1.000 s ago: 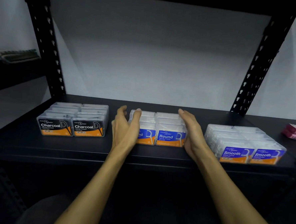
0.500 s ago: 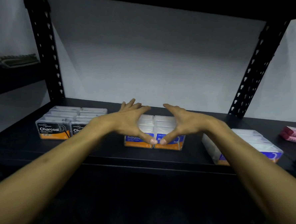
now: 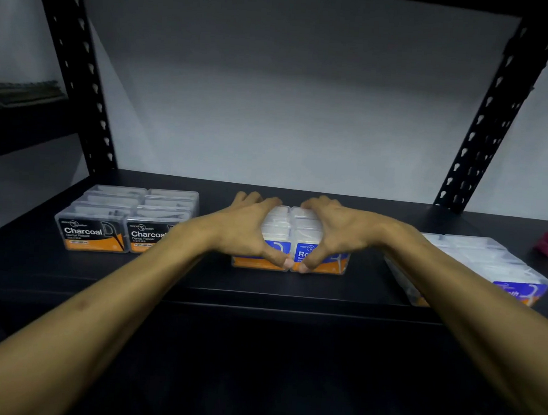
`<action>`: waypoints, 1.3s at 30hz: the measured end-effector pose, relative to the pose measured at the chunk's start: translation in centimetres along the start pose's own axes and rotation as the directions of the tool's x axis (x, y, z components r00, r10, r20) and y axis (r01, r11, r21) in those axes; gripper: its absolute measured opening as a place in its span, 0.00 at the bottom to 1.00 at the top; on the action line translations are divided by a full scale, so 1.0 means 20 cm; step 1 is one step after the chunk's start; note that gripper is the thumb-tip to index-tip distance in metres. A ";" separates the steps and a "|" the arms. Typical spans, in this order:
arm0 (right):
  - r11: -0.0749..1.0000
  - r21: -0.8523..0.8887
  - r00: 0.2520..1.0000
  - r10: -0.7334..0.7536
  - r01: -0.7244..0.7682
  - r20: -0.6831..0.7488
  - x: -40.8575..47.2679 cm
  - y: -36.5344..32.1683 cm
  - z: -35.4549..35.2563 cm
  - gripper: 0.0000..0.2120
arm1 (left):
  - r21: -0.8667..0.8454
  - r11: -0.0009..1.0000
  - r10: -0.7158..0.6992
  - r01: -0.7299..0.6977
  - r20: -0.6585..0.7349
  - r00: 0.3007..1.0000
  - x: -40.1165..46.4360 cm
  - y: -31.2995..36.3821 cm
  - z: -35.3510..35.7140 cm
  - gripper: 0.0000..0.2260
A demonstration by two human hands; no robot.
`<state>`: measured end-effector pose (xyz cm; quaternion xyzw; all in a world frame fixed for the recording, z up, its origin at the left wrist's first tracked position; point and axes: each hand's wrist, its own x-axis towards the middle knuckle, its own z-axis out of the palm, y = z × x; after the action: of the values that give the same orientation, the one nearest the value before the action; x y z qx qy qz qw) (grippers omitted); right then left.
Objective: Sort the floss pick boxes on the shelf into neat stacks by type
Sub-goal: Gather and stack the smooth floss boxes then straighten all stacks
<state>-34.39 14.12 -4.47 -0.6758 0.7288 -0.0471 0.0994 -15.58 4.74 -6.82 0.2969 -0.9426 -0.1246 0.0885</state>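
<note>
Black metal shelf, perforated uprights; pale grey wall behind, dimly lit.

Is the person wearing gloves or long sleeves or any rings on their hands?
No. The left hand and the right hand are both bare: no gloves, and no rings or watch that I can see. Both forearms are bare too, right down to the bottom edge of the picture, so no sleeves show.

"Charcoal" on two black boxes, "Ro" on blue box
</note>
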 end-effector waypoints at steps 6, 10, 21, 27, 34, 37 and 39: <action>1.000 0.020 1.000 -0.010 0.011 -0.029 -0.02 -0.01 0.01 0.51 | -0.003 1.000 0.019 -0.020 -0.030 0.999 -0.02 0.02 0.00 0.43; 1.000 0.026 0.999 -0.017 0.018 -0.031 -0.04 -0.01 0.02 0.50 | -0.012 1.000 0.015 -0.016 -0.046 0.999 -0.05 0.04 0.01 0.43; 1.000 -0.016 0.999 -0.026 0.025 -0.037 -0.15 -0.02 0.05 0.52 | 0.007 1.000 0.024 -0.024 -0.060 0.998 -0.13 0.08 0.05 0.46; 1.000 -0.023 0.999 -0.020 0.018 -0.047 -0.18 -0.04 0.06 0.52 | 0.011 1.000 0.016 -0.016 -0.028 0.999 -0.15 0.08 0.05 0.51; 0.998 -0.053 0.999 -0.026 0.024 -0.032 -0.20 -0.06 0.05 0.51 | 0.057 0.998 0.019 -0.018 -0.005 1.000 -0.15 0.08 0.04 0.50; 0.998 -0.054 0.999 -0.026 0.025 -0.026 -0.20 -0.06 0.05 0.51 | 0.069 0.997 0.018 -0.018 0.000 1.000 -0.15 0.08 0.04 0.53; 0.998 -0.058 1.000 -0.023 0.022 -0.022 -0.20 -0.06 0.04 0.51 | 0.080 0.997 0.022 -0.022 -0.002 1.000 -0.15 0.08 0.03 0.53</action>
<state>-32.81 18.02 -4.76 -0.6859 0.7234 -0.0348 0.0713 -14.19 7.94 -7.24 0.2899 -0.9499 -0.0855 0.0794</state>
